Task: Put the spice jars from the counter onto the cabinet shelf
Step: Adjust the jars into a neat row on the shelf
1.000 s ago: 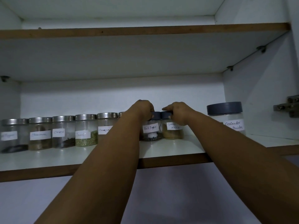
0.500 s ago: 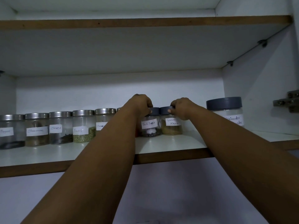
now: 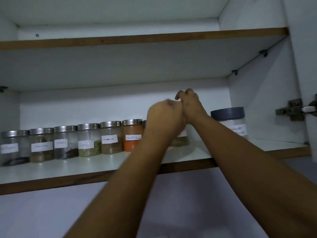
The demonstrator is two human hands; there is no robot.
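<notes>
White cabinet walls enclose two brown-edged boards: an upper shelf (image 3: 137, 38) and the lower cabinet shelf (image 3: 85, 169) carrying the jars. Six steel-lidded jars stand in a touching row along its back, running from the left edge toward the middle. The first jar (image 3: 14, 147) bears a blurred label over dark contents; the second jar (image 3: 41, 145) has writing I cannot make out; then come the "Cloves" jar (image 3: 65, 142), the "Fennel" jar (image 3: 89, 140) with green seeds, the "Cinnamon" jar (image 3: 111, 137) and an orange powder jar (image 3: 132, 135) whose label looks like chilli powder. Behind the forearms one more small jar (image 3: 180, 140) with brownish contents shows only in part. One larger grey-lidded jar (image 3: 229, 120), labelled "Coriander Powder", stands toward the right end. Two hands are raised above the row near the shelf's middle: the left hand (image 3: 164, 115) is curled into a loose fist holding nothing visible, and the right hand (image 3: 190, 104), fingers bent, touches it, also holding nothing visible. One metal hinge (image 3: 295, 109) sits on the right wall.
</notes>
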